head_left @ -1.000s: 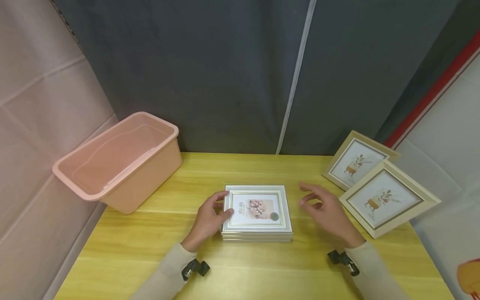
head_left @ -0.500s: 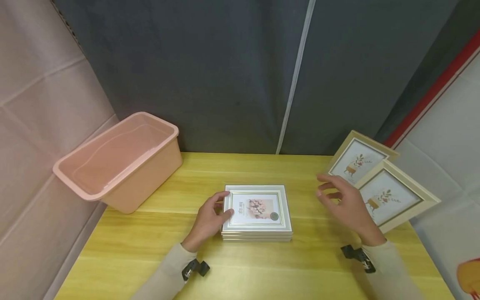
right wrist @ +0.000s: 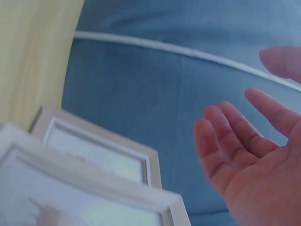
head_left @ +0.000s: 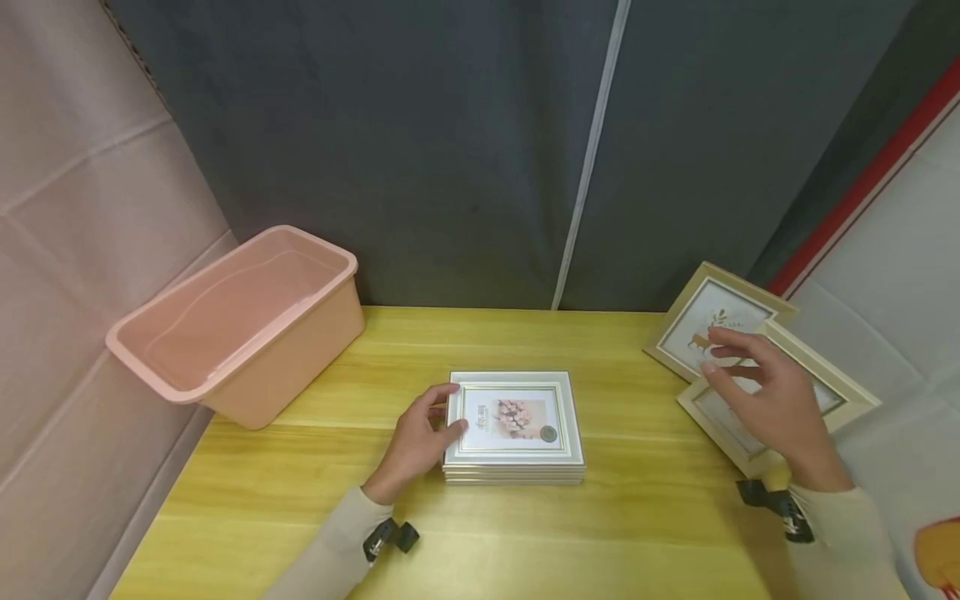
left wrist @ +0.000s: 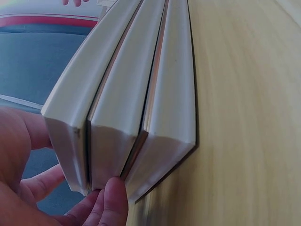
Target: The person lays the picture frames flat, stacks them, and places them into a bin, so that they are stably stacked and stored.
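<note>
A stack of white picture frames [head_left: 514, 425] lies flat on the table, the top one showing a flower print. My left hand [head_left: 416, 437] rests at its left edge, thumb on the top frame and fingers against the side. The left wrist view shows stacked frame edges [left wrist: 164, 94] close by, with my fingertips [left wrist: 115, 197] touching them. My right hand [head_left: 776, 400] hovers over two standing picture frames at the right, thumb and fingers apart and nothing between them. It partly hides the front cream frame [head_left: 847, 392] and covers some of the rear tan frame's print [head_left: 731, 308].
A pink plastic bin [head_left: 292, 333] stands at the back left by the wall. The wooden table [head_left: 510, 542] meets a dark grey curtain [head_left: 412, 167] at the back. An orange object [head_left: 937, 554] shows at the lower right edge.
My right hand has moved right, away from beside the stack to over the two standing frames. My left hand and the stack have stayed in place.
</note>
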`<move>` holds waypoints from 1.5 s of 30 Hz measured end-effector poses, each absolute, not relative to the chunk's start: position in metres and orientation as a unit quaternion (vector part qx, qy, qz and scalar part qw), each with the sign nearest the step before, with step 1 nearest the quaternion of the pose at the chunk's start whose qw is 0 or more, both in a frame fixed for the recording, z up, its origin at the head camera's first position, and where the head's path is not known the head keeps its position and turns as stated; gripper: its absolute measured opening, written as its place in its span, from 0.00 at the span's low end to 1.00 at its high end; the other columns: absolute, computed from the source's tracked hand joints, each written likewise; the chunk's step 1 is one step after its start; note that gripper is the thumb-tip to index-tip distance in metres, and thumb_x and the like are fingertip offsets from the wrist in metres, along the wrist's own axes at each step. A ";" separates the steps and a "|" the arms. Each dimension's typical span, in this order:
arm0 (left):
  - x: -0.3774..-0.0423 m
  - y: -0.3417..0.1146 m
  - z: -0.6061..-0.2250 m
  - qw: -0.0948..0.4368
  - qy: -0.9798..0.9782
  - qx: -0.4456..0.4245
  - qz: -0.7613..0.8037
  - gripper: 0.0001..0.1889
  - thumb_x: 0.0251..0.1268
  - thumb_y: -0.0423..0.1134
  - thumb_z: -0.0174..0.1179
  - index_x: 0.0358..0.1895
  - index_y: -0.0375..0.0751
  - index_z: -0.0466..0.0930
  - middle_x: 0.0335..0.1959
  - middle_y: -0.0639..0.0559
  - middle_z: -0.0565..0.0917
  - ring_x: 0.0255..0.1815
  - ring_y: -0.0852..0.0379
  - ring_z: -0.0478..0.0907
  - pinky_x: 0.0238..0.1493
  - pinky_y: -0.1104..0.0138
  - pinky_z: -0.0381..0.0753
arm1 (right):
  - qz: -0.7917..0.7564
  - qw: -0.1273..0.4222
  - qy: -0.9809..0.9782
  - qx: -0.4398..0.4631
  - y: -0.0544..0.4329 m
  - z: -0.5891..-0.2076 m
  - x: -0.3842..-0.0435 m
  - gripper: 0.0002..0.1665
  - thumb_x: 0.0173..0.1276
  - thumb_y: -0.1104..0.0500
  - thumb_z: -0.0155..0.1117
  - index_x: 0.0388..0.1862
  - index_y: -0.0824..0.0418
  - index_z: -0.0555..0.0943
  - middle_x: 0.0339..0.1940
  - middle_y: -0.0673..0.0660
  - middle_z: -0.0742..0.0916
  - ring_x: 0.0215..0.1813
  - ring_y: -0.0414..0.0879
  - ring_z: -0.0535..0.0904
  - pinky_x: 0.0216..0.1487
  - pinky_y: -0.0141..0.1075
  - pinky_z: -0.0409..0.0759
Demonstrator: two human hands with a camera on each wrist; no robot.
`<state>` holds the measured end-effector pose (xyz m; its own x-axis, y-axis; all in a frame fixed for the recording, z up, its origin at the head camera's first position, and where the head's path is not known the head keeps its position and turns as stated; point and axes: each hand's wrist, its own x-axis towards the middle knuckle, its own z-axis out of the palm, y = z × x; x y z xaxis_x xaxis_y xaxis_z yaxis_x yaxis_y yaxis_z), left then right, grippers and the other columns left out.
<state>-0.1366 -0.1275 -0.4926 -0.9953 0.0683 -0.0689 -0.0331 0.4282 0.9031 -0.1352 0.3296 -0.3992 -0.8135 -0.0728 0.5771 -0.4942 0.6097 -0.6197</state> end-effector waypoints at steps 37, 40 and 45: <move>-0.135 -0.129 -0.493 0.058 0.838 0.009 0.542 0.28 0.69 0.39 0.71 0.70 0.58 0.77 0.65 0.45 0.81 0.59 0.46 0.80 0.49 0.59 0.84 | 0.215 0.146 -0.965 -0.024 0.442 -0.408 -0.125 0.35 0.73 0.47 0.72 0.73 0.64 0.78 0.69 0.78 0.79 0.65 0.80 0.73 0.59 0.74 0.69; -0.135 -0.128 -0.493 0.058 0.838 0.006 0.542 0.28 0.69 0.40 0.71 0.70 0.59 0.77 0.65 0.46 0.81 0.59 0.46 0.80 0.49 0.59 0.84 | 0.185 0.137 -0.973 -0.003 0.444 -0.407 -0.127 0.35 0.70 0.46 0.75 0.69 0.65 0.81 0.64 0.79 0.81 0.50 0.69 0.81 0.43 0.56 0.78; -0.135 -0.129 -0.495 0.051 0.842 0.010 0.537 0.27 0.69 0.39 0.71 0.70 0.58 0.77 0.65 0.45 0.81 0.58 0.46 0.80 0.49 0.59 0.84 | 0.166 0.154 -0.973 0.040 0.446 -0.410 -0.125 0.33 0.66 0.52 0.80 0.66 0.63 0.84 0.58 0.79 0.84 0.22 0.40 0.67 0.26 0.33 0.62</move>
<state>-0.1348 -0.1285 -0.4948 -0.9946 0.0713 -0.0759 -0.0388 0.4232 0.9052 -0.1251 0.4462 -0.4096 -0.9495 -0.0260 0.3128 -0.1280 0.9420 -0.3102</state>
